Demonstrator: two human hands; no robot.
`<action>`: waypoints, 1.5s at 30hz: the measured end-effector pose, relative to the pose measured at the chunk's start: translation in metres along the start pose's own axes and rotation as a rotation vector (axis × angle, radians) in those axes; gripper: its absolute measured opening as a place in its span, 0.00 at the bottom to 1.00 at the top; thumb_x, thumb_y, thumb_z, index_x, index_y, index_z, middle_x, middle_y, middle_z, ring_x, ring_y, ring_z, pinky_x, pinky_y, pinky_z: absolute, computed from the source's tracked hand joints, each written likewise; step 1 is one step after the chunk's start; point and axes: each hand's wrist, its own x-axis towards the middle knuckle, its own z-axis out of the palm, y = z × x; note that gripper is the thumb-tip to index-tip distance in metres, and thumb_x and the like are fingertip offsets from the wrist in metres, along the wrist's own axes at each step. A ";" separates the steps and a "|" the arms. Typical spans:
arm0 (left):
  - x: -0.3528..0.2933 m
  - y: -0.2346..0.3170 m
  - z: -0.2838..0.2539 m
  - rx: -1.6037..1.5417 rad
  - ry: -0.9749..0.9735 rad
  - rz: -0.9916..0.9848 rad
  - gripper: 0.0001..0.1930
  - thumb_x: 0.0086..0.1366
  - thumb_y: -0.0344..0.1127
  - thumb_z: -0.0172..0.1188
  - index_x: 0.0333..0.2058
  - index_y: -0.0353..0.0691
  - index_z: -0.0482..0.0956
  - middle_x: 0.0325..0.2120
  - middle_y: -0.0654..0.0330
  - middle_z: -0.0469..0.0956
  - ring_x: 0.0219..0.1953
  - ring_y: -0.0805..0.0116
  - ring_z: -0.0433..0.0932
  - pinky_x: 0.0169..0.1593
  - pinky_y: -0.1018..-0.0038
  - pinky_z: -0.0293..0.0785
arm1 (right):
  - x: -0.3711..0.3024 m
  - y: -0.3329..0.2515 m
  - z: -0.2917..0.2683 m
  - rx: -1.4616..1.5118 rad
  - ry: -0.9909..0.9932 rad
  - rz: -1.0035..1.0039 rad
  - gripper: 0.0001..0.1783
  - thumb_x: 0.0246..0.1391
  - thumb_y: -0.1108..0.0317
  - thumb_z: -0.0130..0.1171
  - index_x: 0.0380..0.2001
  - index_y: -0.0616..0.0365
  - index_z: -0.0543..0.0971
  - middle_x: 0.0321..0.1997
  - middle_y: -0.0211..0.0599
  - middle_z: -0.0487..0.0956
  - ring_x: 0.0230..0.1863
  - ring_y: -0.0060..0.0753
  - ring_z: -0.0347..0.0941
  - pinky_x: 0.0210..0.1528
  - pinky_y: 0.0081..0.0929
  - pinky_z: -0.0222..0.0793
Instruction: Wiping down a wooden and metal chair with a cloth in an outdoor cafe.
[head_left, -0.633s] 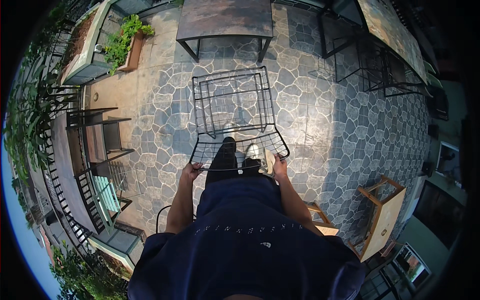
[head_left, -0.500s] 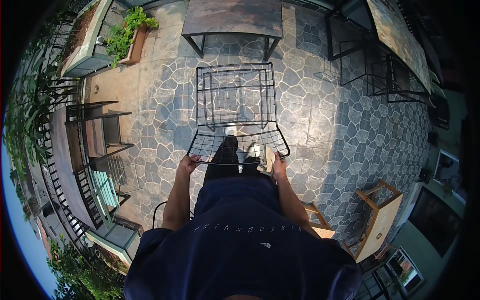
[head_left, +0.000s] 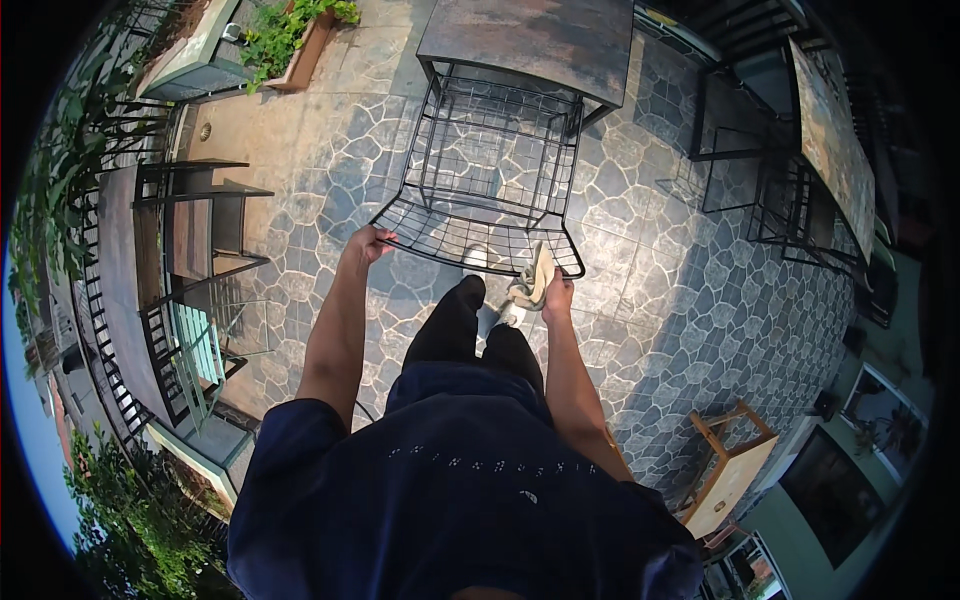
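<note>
A black wire-mesh chair (head_left: pixel 470 233) is in front of me, its curved backrest toward my body. My left hand (head_left: pixel 371 244) grips the left end of the backrest's top rail. At the right end, my right hand (head_left: pixel 558 294) is closed around the rail and a crumpled beige cloth (head_left: pixel 536 280), which hangs beside my fingers. The far part of the chair's seat reaches under the edge of a dark-topped table (head_left: pixel 525 45).
Another long table (head_left: pixel 830 140) with dark-framed chairs stands at the right. A small wooden table (head_left: pixel 735 480) is at the lower right. Tables and a pale green folding chair (head_left: pixel 197 345) line the left railing. A planter (head_left: pixel 305 50) sits at the upper left, on stone-patterned paving (head_left: pixel 620 370).
The chair has moved forward, its seat now partly beneath the table. My arms are stretched further out, and my view has turned slightly.
</note>
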 end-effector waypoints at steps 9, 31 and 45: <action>0.027 0.050 0.065 0.121 0.013 0.009 0.07 0.52 0.16 0.49 0.33 0.26 0.68 0.30 0.45 0.72 0.34 0.51 0.75 0.41 0.53 0.76 | 0.060 -0.020 0.013 0.041 -0.101 0.078 0.19 0.57 0.60 0.48 0.44 0.64 0.66 0.42 0.43 0.74 0.40 0.39 0.73 0.42 0.34 0.72; 0.032 -0.085 0.072 0.160 0.068 0.576 0.14 0.61 0.40 0.50 0.42 0.42 0.76 0.31 0.59 0.79 0.34 0.65 0.78 0.33 0.70 0.72 | 0.081 -0.100 0.065 -0.040 -0.524 0.366 0.29 0.56 0.40 0.37 0.51 0.48 0.68 0.52 0.35 0.71 0.53 0.43 0.67 0.56 0.49 0.62; -0.101 -0.303 -0.029 0.632 0.519 0.257 0.16 0.55 0.38 0.45 0.29 0.34 0.80 0.28 0.44 0.78 0.33 0.51 0.78 0.40 0.60 0.73 | 0.178 -0.048 -0.051 0.101 -0.590 0.568 0.27 0.53 0.42 0.42 0.47 0.48 0.72 0.50 0.33 0.73 0.51 0.42 0.69 0.53 0.45 0.65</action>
